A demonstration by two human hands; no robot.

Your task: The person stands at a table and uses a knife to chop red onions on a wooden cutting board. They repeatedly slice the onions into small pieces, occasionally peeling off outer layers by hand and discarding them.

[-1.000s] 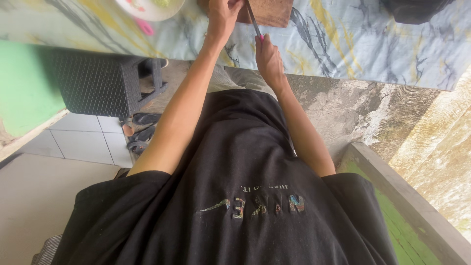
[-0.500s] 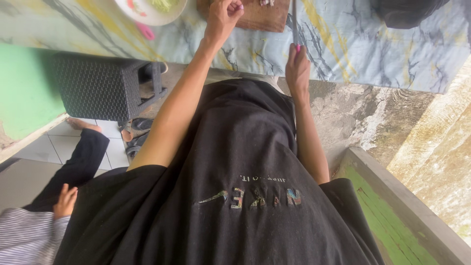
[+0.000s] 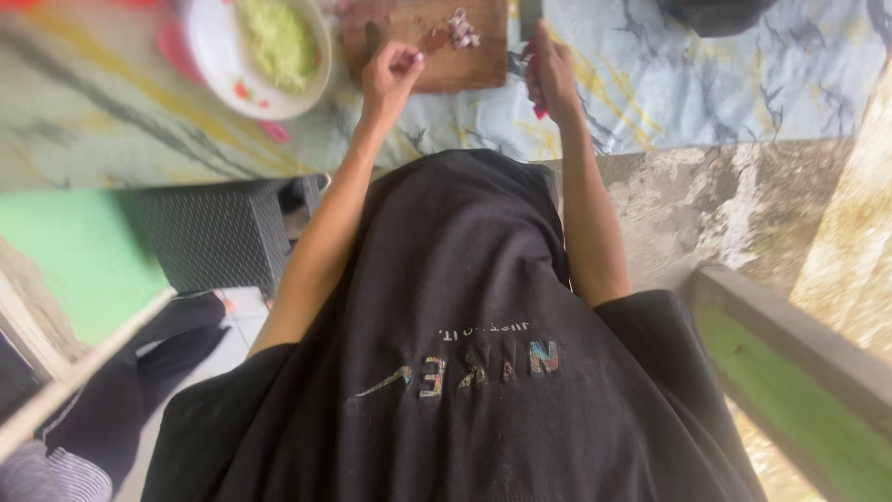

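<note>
White bowl (image 3: 218, 79): green mash | left hand (image 3: 390, 74) loosely curled over wooden board (image 3: 400, 60) | right hand (image 3: 550, 70) gripping knife handle (image 3: 537, 88)

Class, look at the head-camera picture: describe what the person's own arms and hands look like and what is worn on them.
Both arms are bare from above the elbow down to the fingers. The left hand and right hand wear no gloves; no watch or bracelet shows, and the blur hides any rings. The short sleeves belong to a loose black T-shirt with faded lettering across the front.
</note>
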